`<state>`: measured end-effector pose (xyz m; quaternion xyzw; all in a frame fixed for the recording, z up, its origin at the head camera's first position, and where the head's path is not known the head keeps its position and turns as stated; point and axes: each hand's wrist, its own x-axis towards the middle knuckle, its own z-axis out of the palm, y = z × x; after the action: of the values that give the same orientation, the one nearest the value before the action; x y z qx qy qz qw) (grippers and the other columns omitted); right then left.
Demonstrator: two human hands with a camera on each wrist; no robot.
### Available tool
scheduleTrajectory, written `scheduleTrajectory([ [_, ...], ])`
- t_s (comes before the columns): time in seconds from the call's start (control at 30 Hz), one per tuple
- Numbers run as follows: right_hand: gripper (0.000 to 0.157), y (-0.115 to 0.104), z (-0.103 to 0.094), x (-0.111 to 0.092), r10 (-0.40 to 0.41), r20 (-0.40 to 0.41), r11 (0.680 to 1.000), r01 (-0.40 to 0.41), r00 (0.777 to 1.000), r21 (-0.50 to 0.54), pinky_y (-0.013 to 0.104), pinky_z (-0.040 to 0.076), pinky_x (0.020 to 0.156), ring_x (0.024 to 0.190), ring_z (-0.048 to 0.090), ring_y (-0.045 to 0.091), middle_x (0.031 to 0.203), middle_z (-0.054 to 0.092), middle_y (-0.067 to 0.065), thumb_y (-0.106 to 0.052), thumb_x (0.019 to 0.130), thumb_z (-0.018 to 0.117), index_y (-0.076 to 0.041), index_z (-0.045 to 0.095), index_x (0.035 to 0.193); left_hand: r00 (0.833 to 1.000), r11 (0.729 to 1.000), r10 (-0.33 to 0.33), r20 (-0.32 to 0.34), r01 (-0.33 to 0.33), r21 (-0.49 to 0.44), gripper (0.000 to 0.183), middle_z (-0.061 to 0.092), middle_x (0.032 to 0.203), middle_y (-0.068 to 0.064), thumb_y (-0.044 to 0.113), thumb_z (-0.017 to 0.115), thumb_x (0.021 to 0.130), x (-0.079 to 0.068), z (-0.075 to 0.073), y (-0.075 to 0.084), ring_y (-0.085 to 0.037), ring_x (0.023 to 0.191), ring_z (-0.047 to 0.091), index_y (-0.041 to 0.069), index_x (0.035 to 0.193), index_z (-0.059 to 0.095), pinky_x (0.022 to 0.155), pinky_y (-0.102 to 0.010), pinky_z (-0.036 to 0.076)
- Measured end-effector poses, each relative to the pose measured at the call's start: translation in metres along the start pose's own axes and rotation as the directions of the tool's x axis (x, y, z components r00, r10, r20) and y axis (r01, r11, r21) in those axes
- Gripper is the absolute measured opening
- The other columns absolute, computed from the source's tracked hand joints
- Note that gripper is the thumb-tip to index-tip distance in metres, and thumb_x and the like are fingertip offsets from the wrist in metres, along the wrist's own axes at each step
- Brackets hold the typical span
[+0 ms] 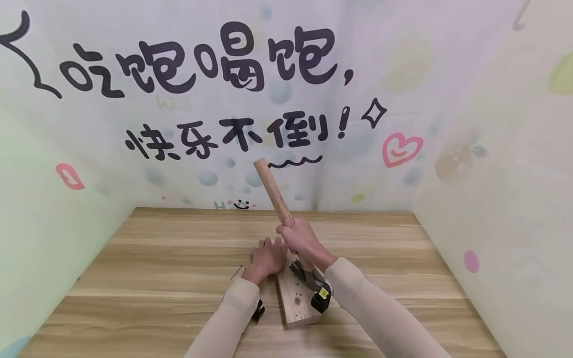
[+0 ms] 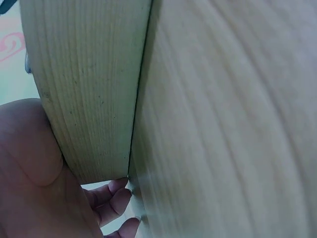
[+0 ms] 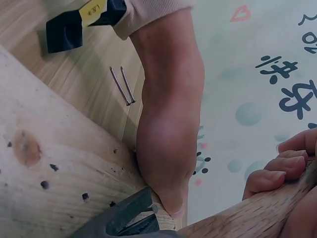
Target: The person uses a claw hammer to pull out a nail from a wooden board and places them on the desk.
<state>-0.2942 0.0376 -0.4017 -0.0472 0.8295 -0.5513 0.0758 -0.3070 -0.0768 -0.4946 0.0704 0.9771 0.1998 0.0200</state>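
The hammer, claw over the wooden block and handle toward eleven o'clock, is probably stiff, head-heavy and best held higher up than where the right hand grasps it, while the left hand curls around the block's twelve-o'clock end.

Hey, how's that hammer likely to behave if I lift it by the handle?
Probably weighted toward one end: its head looks metal, its handle wooden. Likely stiff, since the handle is thick and straight. It may snag at first, as a nail seems caught in the claw.
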Motion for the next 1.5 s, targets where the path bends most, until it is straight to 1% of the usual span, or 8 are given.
scheduleTrajectory([
  [0.1, 0.016, 0.0, 0.001, 0.004, -0.006, -0.009, 1.0, 0.006, 1.0, 0.023, 0.022, 0.03, 0.035, 0.037, 0.035, 0.009, 0.051, 0.041, -0.003, -0.015, 0.089, 0.058, -0.001, 0.062, 0.084, 0.999, 0.999, 0.023, 0.022, -0.022, -0.034, 0.038, 0.054, 0.114, -0.027, 0.03, 0.034, 0.106, 0.001, 0.0, -0.003, -0.045, 0.108, 0.05, 0.004, 0.124, 0.055, 0.089, -0.065, 0.039],
  [0.3, 0.014, 0.002, 0.003, 0.009, -0.028, -0.03, 0.998, 0.029, 0.999, 0.048, 0.022, 0.03, 0.035, 0.038, 0.036, 0.009, 0.051, 0.044, -0.002, -0.015, 0.089, 0.058, -0.007, 0.06, 0.078, 0.996, 0.997, 0.051, 0.074, -0.046, -0.069, 0.045, 0.05, 0.123, -0.028, 0.033, 0.027, 0.108, 0.005, -0.001, -0.012, -0.048, 0.117, 0.046, 0.009, 0.138, 0.049, 0.095, -0.066, 0.036],
  [0.5, 0.026, 0.003, 0.007, 0.014, -0.095, -0.096, 0.994, 0.1, 0.991, 0.051, 0.024, 0.03, 0.038, 0.041, 0.034, 0.009, 0.05, 0.038, -0.004, -0.018, 0.089, 0.058, -0.012, 0.049, 0.065, 0.993, 0.996, 0.057, 0.099, -0.05, -0.069, 0.043, 0.05, 0.126, -0.026, 0.037, 0.028, 0.108, 0.009, 0.0, -0.017, -0.046, 0.119, 0.046, 0.011, 0.133, 0.05, 0.096, -0.066, 0.037],
  [0.67, 0.03, 0.006, 0.009, 0.014, -0.132, -0.147, 0.99, 0.139, 0.98, 0.039, 0.025, 0.028, 0.042, 0.045, 0.031, 0.01, 0.052, 0.036, -0.004, -0.019, 0.088, 0.06, -0.013, 0.044, 0.063, 0.992, 0.997, 0.055, 0.113, -0.048, -0.065, 0.042, 0.049, 0.124, -0.027, 0.038, 0.03, 0.107, 0.009, 0.002, -0.015, -0.045, 0.119, 0.046, 0.009, 0.131, 0.049, 0.096, -0.066, 0.037],
  [0.87, 0.03, 0.009, 0.009, 0.013, -0.143, -0.139, 0.988, 0.15, 0.98, 0.043, 0.026, 0.028, 0.043, 0.046, 0.031, 0.011, 0.053, 0.036, -0.004, -0.021, 0.089, 0.061, -0.013, 0.045, 0.064, 0.991, 0.997, 0.047, 0.128, -0.039, -0.059, 0.04, 0.049, 0.125, -0.027, 0.034, 0.03, 0.108, 0.002, -0.005, -0.009, -0.045, 0.12, 0.046, 0.008, 0.132, 0.048, 0.098, -0.065, 0.036],
  [1.0, 0.03, 0.01, 0.009, 0.012, -0.153, -0.126, 0.986, 0.16, 0.98, 0.05, 0.025, 0.028, 0.042, 0.046, 0.031, 0.01, 0.054, 0.036, -0.004, -0.022, 0.09, 0.061, -0.013, 0.046, 0.065, 0.99, 0.998, 0.046, 0.131, -0.04, -0.048, 0.039, 0.049, 0.124, -0.026, 0.034, 0.029, 0.108, 0.002, -0.006, -0.008, -0.044, 0.119, 0.046, 0.008, 0.13, 0.049, 0.098, -0.065, 0.036],
  [1.1, 0.03, 0.009, 0.01, 0.012, -0.157, -0.124, 0.985, 0.165, 0.98, 0.056, 0.025, 0.028, 0.042, 0.045, 0.031, 0.01, 0.054, 0.036, -0.004, -0.022, 0.09, 0.061, -0.013, 0.046, 0.066, 0.992, 0.998, 0.049, 0.119, -0.044, -0.048, 0.038, 0.05, 0.122, -0.026, 0.034, 0.031, 0.108, 0.001, -0.007, -0.008, -0.044, 0.118, 0.047, 0.009, 0.129, 0.05, 0.096, -0.065, 0.037],
  [1.5, 0.028, 0.009, 0.01, 0.012, -0.171, -0.129, 0.983, 0.178, 0.977, 0.04, 0.025, 0.026, 0.041, 0.044, 0.029, 0.01, 0.053, 0.034, -0.005, -0.021, 0.09, 0.061, -0.012, 0.048, 0.066, 0.99, 0.998, 0.049, 0.133, -0.043, -0.051, 0.038, 0.049, 0.122, -0.025, 0.032, 0.033, 0.108, 0.002, -0.008, -0.01, -0.043, 0.117, 0.047, 0.009, 0.134, 0.048, 0.096, -0.065, 0.037],
])
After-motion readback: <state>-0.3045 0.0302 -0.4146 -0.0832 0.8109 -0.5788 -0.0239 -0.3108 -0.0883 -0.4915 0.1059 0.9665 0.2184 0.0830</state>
